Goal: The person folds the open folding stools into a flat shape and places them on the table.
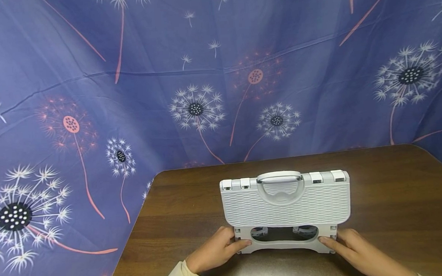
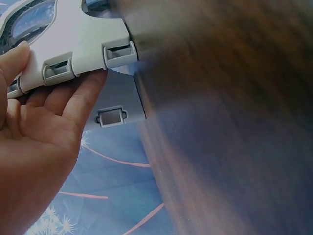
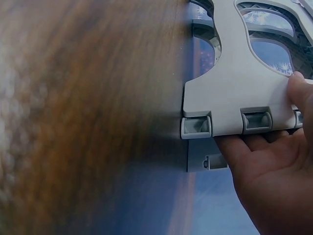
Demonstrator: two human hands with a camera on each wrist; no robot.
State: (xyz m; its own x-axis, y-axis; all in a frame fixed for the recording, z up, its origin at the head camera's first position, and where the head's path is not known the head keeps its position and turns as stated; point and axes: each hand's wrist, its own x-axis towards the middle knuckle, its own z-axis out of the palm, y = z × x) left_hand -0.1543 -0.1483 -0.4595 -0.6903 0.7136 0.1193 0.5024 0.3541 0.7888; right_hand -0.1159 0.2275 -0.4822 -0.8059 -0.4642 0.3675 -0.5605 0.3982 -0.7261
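Observation:
A pale grey plastic folding step stool [image 1: 287,209] stands on the wooden table, its textured top panel tilted toward me. At the panel's far edge sits a carrying handle [image 1: 279,175]. The near leg panel, with its wide oval opening, hangs below the top. My left hand [image 1: 220,247] grips that panel's left side, thumb in front and fingers behind. On the opposite side, my right hand [image 1: 356,247] holds the panel the same way. Hinge clips line the panel's edge beside the fingers in both wrist views. A second leg panel [image 2: 117,100] shows behind it in the left wrist view.
The brown wooden table [image 1: 400,195] extends to both sides of the stool. Behind it and along the left hangs a blue cloth [image 1: 216,50] with a dandelion print, meeting the table's back edge.

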